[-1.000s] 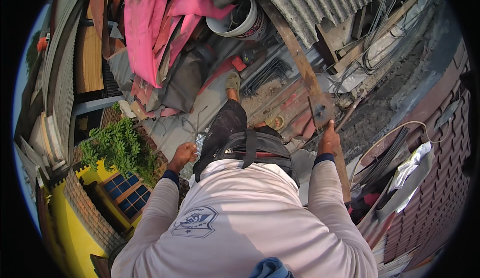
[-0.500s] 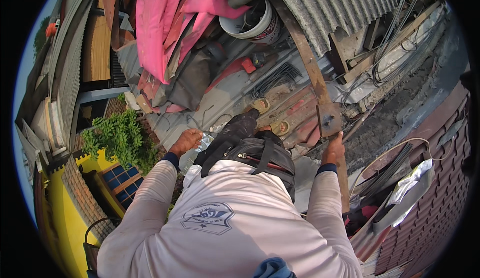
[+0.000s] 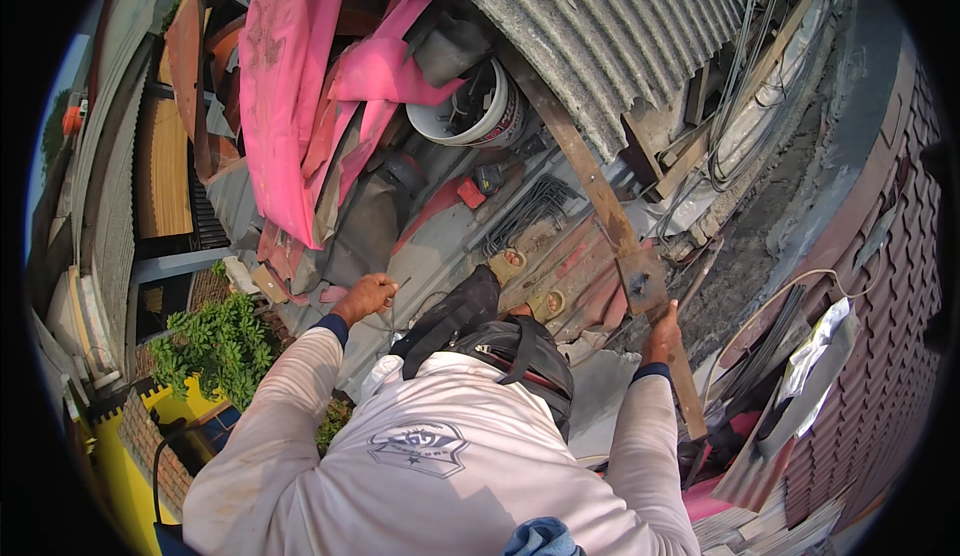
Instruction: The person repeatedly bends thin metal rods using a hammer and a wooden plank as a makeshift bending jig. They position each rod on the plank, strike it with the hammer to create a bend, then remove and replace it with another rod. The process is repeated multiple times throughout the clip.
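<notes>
Left hand (image 3: pixel 366 297) farther forward now — loosely clenched near the roof's (image 3: pixel 440 241) left edge.
Right hand (image 3: pixel 662 335) at the beam's (image 3: pixel 612 218) edge — grip unclear.

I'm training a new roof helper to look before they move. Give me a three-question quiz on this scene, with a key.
1. Multiple choice: which thing is nearest the right hand?
a) the green plant
b) the long brown beam
c) the corrugated grey sheet

2. True or false: the left hand is resting on the long brown beam.

3. Fill in the missing word: the large crumpled sheeting beside the white bucket is coloured ____.

Key:
1. b
2. False; the left hand is well apart from the beam, on the other side of the body.
3. pink
</notes>
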A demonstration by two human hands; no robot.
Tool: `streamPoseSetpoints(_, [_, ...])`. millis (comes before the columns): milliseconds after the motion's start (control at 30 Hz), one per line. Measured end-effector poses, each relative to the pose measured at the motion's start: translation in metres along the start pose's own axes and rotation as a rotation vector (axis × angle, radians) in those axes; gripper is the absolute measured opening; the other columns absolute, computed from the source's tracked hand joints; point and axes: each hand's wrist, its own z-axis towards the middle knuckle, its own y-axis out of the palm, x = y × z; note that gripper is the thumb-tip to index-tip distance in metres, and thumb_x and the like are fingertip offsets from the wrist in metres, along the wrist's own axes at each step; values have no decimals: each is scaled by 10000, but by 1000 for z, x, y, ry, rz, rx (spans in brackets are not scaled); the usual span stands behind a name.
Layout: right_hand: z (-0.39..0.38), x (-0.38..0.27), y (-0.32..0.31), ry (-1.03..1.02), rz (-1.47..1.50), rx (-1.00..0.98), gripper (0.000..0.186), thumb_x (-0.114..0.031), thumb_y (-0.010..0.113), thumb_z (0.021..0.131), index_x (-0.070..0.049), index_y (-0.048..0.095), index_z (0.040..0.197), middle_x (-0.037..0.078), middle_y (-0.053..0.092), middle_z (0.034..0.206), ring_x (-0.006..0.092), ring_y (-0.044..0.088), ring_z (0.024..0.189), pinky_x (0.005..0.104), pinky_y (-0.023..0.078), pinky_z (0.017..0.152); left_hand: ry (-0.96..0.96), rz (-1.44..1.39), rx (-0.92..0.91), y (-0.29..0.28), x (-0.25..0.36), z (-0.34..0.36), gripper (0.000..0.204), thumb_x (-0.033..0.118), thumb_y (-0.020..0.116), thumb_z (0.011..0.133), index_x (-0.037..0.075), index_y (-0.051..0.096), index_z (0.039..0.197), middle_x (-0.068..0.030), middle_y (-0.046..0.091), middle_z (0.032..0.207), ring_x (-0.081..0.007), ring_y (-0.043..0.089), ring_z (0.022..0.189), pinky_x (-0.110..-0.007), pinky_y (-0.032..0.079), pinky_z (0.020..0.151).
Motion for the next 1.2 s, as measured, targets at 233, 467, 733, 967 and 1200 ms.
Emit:
streamPoseSetpoints(233, [-36,17,-46,-19,-27,83,917,-739,650,961,132,768,1221,267,774,1217,373,711,1158,457,495,1043,60,-40,0,-26,43,44,226,245,670,1074,45,711,1171,-65,737,1003,-187,735,839,-340,618,724])
streamPoseSetpoints(467, [-123,103,-89,-23,-24,275,733,-705,694,948,18,812,989,237,761,915,392,710,910,489,521,875,62,12,-170,7,96,108,272,292,650,1095,62,683,1237,-95,733,1081,-244,760,892,-403,644,763])
streamPoseSetpoints(733, [-269,243,-82,235,15,130,737,-730,692,927,0,780,887,207,741,837,387,710,846,487,526,822,178,80,-341,31,183,152,279,290,699,1076,55,658,1221,-90,720,1015,-228,738,825,-396,614,705])
streamPoseSetpoints(967, [-353,319,-17,591,328,163,739,-730,689,921,0,800,883,215,762,855,412,740,908,510,530,859,286,268,-373,27,256,170,220,248,706,1046,74,647,1168,-75,695,937,-225,700,764,-366,577,655])
streamPoseSetpoints(1200, [-276,326,1,709,890,505,515,-522,756,968,-48,709,771,84,655,649,277,653,602,460,502,604,543,581,-566,31,321,175,291,301,672,1073,89,607,1260,-82,674,1000,-231,704,801,-380,612,678])
